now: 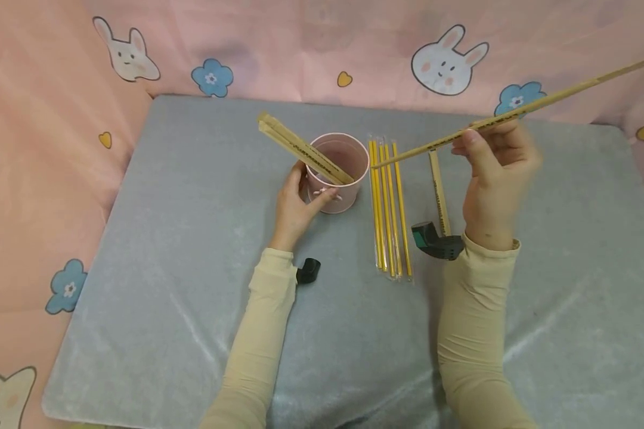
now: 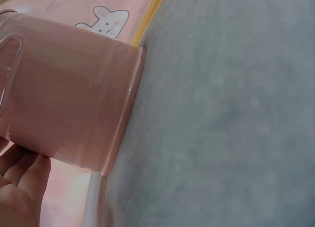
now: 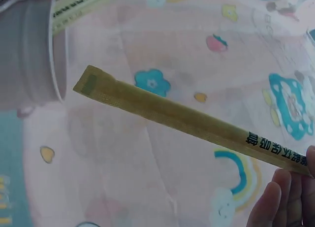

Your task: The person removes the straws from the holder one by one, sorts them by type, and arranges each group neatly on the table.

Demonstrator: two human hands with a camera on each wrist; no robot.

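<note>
My left hand (image 1: 295,211) grips the side of a small pink bucket (image 1: 335,205), which stands upright on the table. Several paper-wrapped straws (image 1: 300,146) lean out of the bucket's rim towards the left. Between thumb and fingers, my right hand (image 1: 499,161) pinches another paper-wrapped straw (image 1: 547,101), raised above the table. Its lower end points left and overlaps the area by the bucket's rim in the head view. In the right wrist view the wrapped straw (image 3: 162,116) shows dark printed characters, and its flat end is near the bucket's opening (image 3: 60,64).
Several yellow straws (image 1: 390,208) in clear wrappers lie side by side just right of the bucket. One more paper-wrapped straw (image 1: 439,190) lies under the right wrist, partly hidden by the black wrist camera (image 1: 437,241). A pink cartoon-print curtain (image 1: 300,53) borders the grey table (image 1: 182,250).
</note>
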